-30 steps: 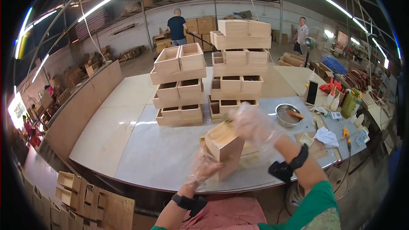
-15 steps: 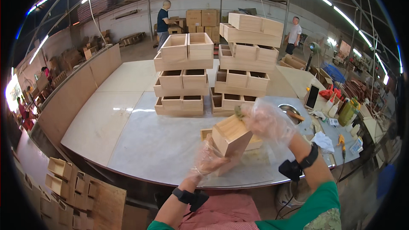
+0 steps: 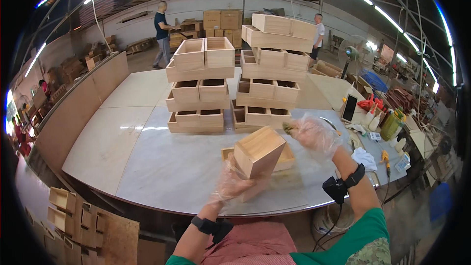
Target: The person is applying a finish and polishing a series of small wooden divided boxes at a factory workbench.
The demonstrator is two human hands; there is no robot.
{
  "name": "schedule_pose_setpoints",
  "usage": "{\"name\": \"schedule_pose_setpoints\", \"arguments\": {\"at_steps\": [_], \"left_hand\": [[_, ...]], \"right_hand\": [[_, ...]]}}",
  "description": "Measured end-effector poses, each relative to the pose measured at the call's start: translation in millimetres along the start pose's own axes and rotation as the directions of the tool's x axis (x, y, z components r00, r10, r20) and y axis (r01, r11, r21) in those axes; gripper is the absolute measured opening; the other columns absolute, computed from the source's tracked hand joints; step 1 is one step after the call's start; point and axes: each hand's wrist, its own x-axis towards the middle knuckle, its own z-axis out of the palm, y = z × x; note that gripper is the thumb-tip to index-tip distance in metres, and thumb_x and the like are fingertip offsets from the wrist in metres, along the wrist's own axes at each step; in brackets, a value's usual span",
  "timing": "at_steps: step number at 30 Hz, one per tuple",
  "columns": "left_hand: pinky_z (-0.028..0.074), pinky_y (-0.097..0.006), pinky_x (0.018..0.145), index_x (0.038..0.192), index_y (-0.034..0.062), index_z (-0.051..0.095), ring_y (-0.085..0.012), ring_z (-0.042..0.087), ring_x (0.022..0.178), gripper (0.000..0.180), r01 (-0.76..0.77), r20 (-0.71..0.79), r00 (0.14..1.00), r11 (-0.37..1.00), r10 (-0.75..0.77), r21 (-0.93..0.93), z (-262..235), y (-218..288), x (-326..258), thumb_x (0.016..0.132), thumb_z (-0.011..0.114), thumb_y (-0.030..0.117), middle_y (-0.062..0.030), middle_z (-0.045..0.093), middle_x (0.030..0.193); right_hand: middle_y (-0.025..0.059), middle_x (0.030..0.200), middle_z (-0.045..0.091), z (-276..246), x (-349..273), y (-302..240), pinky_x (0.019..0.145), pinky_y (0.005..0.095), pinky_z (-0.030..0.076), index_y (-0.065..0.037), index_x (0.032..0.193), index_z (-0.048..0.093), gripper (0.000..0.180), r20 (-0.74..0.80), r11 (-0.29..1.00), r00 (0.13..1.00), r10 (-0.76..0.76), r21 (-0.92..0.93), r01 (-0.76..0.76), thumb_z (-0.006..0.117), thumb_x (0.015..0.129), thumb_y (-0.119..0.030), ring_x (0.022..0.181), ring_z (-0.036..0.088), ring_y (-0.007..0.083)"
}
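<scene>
My left hand (image 3: 231, 182), in a clear plastic glove, is closed on the side of a pale wooden box (image 3: 255, 163), which it holds tilted above the table. Another wooden piece (image 3: 286, 161) lies behind that box, partly covered by it. To the right of the box, apart from it, my gloved right hand (image 3: 316, 136) pinches a small greenish-brown wad (image 3: 290, 127), either cloth or sponge. A shiny metal bowl (image 3: 329, 121) is mostly hidden behind this hand.
Stacked wooden drawer boxes (image 3: 198, 122) and a taller stack (image 3: 267, 100) stand across the table (image 3: 162, 172). On the right are a phone (image 3: 349, 108), a white cloth (image 3: 364, 160), a green bottle (image 3: 392, 124) and a yellow tool (image 3: 385, 160) with a cord. Two people stand farther back.
My right hand has come off the top of the wooden box and moved to its right, still with the wad. The left hand keeps hold of the box. The view has shifted slightly.
</scene>
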Motion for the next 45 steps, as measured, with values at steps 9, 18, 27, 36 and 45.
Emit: {"name": "schedule_pose_setpoints", "arguments": {"at_steps": [9, 18, 27, 36, 45], "left_hand": [[0.047, -0.041, 0.107, 0.143, 0.0027, 0.044, -0.0285, 0.056, 0.123, 0.092, 0.015, -0.009, 1.0, 0.98, -0.014, 0.2, -6.7, 2.6, -1.3, 0.067, 0.094, 0.021, -0.0134, 0.057, 0.133], [0.044, -0.041, 0.112, 0.149, 0.0022, 0.04, -0.0298, 0.053, 0.13, 0.1, 0.04, 0.027, 0.999, 0.998, -0.039, -0.045, -4.2, -5.0, 0.2, 0.066, 0.093, 0.021, -0.0149, 0.054, 0.139], [0.048, -0.042, 0.107, 0.147, 0.0013, 0.043, -0.031, 0.058, 0.125, 0.098, 0.023, -0.013, 1.0, 0.985, -0.021, 0.17, -6.2, -10.5, -1.4, 0.065, 0.093, 0.024, -0.0168, 0.059, 0.136], [0.041, -0.04, 0.116, 0.156, 0.0043, 0.033, -0.0251, 0.051, 0.135, 0.105, -0.079, 0.157, 0.987, 0.907, 0.014, 0.413, -11.4, 9.2, -2.2, 0.07, 0.093, 0.017, -0.011, 0.052, 0.147], [0.039, -0.041, 0.118, 0.153, 0.0011, 0.034, -0.0275, 0.052, 0.134, 0.099, 0.039, 0.058, 0.998, 0.999, -0.04, 0.009, -6.3, -3.8, -2.7, 0.075, 0.092, 0.019, -0.0122, 0.052, 0.148]], "right_hand": [[0.0157, 0.099, 0.074, -0.4, 10.7, -46.1, 0.081, 0.0468, 0.057, -0.011, 0.119, 0.073, 0.028, -0.181, 0.854, 0.849, -0.496, -0.281, 0.438, 0.061, 0.098, -0.025, 0.088, 0.07, 0.039], [0.0198, 0.107, 0.071, -9.1, -7.0, -42.2, 0.09, 0.0477, 0.054, -0.01, 0.12, 0.073, 0.032, -0.022, 0.977, 0.977, -0.212, 0.01, 0.213, 0.058, 0.099, -0.03, 0.104, 0.066, 0.0396], [0.0187, 0.099, 0.072, 20.4, -5.7, -23.3, 0.081, 0.0453, 0.056, -0.009, 0.122, 0.07, 0.031, -0.214, 0.96, 0.938, -0.273, 0.008, 0.281, 0.062, 0.096, -0.023, 0.089, 0.067, 0.0414], [0.0036, 0.096, 0.073, 61.7, -41.1, -86.7, 0.071, 0.0399, 0.056, -0.006, 0.116, 0.069, 0.021, -0.494, 0.701, 0.6, -0.629, -0.027, 0.712, 0.061, 0.106, -0.022, 0.084, 0.071, 0.0196], [0.0083, 0.081, 0.065, 11.6, -59.8, -80.7, 0.064, 0.0388, 0.055, -0.003, 0.112, 0.064, 0.025, -0.315, 0.855, 0.807, -0.5, -0.325, 0.403, 0.064, 0.093, -0.018, 0.079, 0.068, 0.0243]]}}
